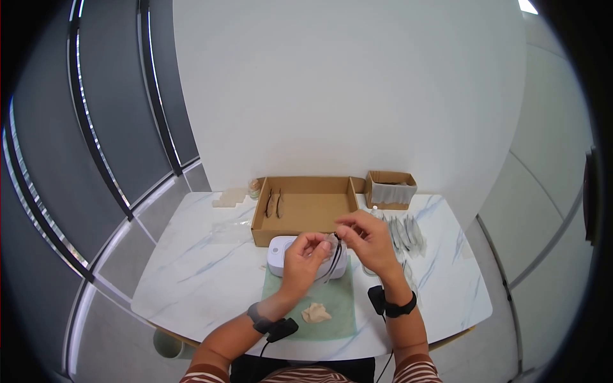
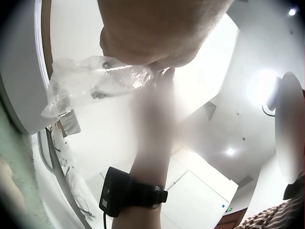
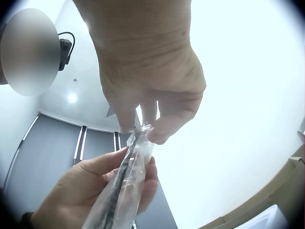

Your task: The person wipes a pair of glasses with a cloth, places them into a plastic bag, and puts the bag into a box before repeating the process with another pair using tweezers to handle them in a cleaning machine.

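Observation:
In front of me both hands hold a transparent plastic bag [image 3: 136, 176] with a pair of dark-framed glasses [image 1: 334, 260] inside. My left hand [image 1: 305, 260] grips the bag along its side, thumb on the near face. At the bag's upper end, the thumb and fingers of my right hand [image 1: 368, 239] pinch the plastic, close to the tip of the glasses. From the left wrist, the bag [image 2: 102, 78] stretches out past the left hand, crinkled and shiny. Below the hands, a white device with a rounded body [image 1: 277, 255] stands partly hidden behind them.
A green mat [image 1: 341, 319] bears a crumpled beige cloth [image 1: 315, 313]. Behind stands a shallow cardboard box [image 1: 306, 237] with glasses [image 1: 279, 204] at its left. Several bagged glasses [image 1: 405, 236] lie at right, before a small cardboard box [image 1: 391, 195]. A jar [image 1: 254, 189] stands back left.

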The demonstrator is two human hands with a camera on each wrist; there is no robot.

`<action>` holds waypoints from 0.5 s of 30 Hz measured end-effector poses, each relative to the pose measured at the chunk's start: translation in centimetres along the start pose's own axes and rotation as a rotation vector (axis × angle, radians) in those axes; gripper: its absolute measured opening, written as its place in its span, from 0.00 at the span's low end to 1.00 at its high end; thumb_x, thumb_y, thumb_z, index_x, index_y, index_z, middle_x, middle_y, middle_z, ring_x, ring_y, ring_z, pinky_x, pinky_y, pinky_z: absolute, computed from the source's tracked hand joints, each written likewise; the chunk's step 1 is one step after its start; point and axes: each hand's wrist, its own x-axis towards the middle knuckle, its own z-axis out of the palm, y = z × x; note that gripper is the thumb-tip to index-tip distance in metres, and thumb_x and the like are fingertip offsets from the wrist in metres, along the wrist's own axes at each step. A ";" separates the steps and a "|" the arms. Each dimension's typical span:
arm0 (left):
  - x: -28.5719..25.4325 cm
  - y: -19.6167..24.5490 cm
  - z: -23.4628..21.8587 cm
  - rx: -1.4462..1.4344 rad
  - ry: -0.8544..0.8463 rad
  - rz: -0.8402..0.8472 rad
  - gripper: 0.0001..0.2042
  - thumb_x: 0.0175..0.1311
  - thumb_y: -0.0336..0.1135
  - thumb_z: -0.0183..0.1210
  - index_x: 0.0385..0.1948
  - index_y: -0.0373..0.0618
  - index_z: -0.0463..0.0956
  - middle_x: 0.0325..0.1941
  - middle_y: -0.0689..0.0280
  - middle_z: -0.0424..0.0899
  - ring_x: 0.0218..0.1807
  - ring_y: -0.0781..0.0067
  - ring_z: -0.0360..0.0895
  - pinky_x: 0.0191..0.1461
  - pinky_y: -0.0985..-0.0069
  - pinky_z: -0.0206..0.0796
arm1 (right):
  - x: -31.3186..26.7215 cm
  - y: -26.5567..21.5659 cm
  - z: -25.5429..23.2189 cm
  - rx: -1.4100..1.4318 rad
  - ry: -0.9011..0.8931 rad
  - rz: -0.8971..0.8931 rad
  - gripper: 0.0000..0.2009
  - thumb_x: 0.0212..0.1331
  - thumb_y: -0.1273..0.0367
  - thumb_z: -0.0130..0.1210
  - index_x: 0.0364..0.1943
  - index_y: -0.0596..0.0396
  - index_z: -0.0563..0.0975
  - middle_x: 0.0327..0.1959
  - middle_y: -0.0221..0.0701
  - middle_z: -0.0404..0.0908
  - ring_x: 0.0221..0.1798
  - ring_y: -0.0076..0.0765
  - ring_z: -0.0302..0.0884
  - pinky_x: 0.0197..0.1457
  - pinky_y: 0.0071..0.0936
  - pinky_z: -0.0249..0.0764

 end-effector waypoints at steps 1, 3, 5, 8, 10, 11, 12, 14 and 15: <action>0.3 -0.2 0.2 -0.004 0.000 0.002 0.08 0.73 0.28 0.59 0.48 0.35 0.75 0.43 0.66 0.82 0.44 0.82 0.79 0.49 0.81 0.75 | 0.0 0.3 -0.1 0.097 0.077 0.017 0.12 0.63 0.64 0.67 0.44 0.58 0.84 0.27 0.29 0.82 0.26 0.21 0.75 0.31 0.21 0.72; 0.9 -0.5 0.4 -0.055 0.063 0.074 0.07 0.73 0.28 0.59 0.47 0.35 0.75 0.44 0.65 0.82 0.45 0.80 0.80 0.51 0.79 0.75 | 0.0 0.2 -0.5 0.235 0.155 0.072 0.15 0.68 0.63 0.63 0.47 0.62 0.82 0.30 0.26 0.82 0.28 0.16 0.74 0.31 0.18 0.70; 1.5 -0.5 0.9 -0.099 0.077 0.098 0.07 0.73 0.27 0.59 0.47 0.36 0.76 0.45 0.65 0.82 0.46 0.79 0.80 0.52 0.78 0.75 | -0.1 0.6 -0.9 0.199 0.143 0.087 0.15 0.68 0.63 0.63 0.49 0.60 0.82 0.31 0.24 0.81 0.29 0.15 0.74 0.31 0.17 0.71; 2.3 -0.3 1.4 -0.165 0.091 0.128 0.06 0.72 0.27 0.59 0.46 0.37 0.77 0.46 0.64 0.83 0.47 0.77 0.80 0.55 0.76 0.74 | -0.1 0.6 -0.9 0.178 0.124 0.095 0.14 0.68 0.64 0.63 0.50 0.59 0.81 0.32 0.22 0.80 0.29 0.13 0.74 0.30 0.15 0.71; 2.7 -0.3 1.6 -0.195 0.091 0.133 0.06 0.72 0.26 0.59 0.46 0.37 0.77 0.47 0.63 0.83 0.48 0.76 0.80 0.56 0.75 0.74 | 0.1 0.6 -0.7 0.185 0.116 0.091 0.14 0.67 0.66 0.64 0.50 0.59 0.81 0.32 0.22 0.80 0.29 0.13 0.74 0.29 0.14 0.71; 3.0 -0.2 1.6 -0.207 0.091 0.137 0.06 0.72 0.26 0.59 0.46 0.37 0.77 0.48 0.63 0.83 0.49 0.76 0.80 0.56 0.76 0.73 | 0.1 0.7 -0.6 0.178 0.107 0.075 0.13 0.66 0.68 0.65 0.50 0.59 0.81 0.32 0.23 0.81 0.29 0.13 0.74 0.29 0.14 0.71; 3.2 -0.3 1.6 -0.219 0.092 0.141 0.06 0.72 0.26 0.59 0.46 0.38 0.77 0.48 0.62 0.83 0.50 0.76 0.79 0.56 0.76 0.73 | 0.2 0.8 -0.5 0.172 0.097 0.060 0.13 0.64 0.70 0.66 0.49 0.59 0.81 0.31 0.23 0.81 0.28 0.13 0.74 0.29 0.13 0.70; 3.6 -0.6 1.4 -0.229 0.069 0.130 0.07 0.71 0.26 0.59 0.47 0.37 0.77 0.48 0.62 0.83 0.50 0.76 0.79 0.56 0.77 0.72 | 0.4 1.2 -0.5 0.185 0.083 0.103 0.10 0.63 0.72 0.66 0.46 0.59 0.82 0.31 0.23 0.81 0.29 0.13 0.74 0.28 0.13 0.70; 3.6 -0.7 1.3 -0.230 0.049 0.119 0.08 0.71 0.26 0.59 0.48 0.37 0.77 0.49 0.62 0.83 0.51 0.76 0.79 0.56 0.77 0.72 | 0.5 1.5 -0.3 0.235 0.103 0.107 0.09 0.64 0.72 0.66 0.44 0.60 0.82 0.30 0.23 0.81 0.28 0.13 0.74 0.29 0.14 0.70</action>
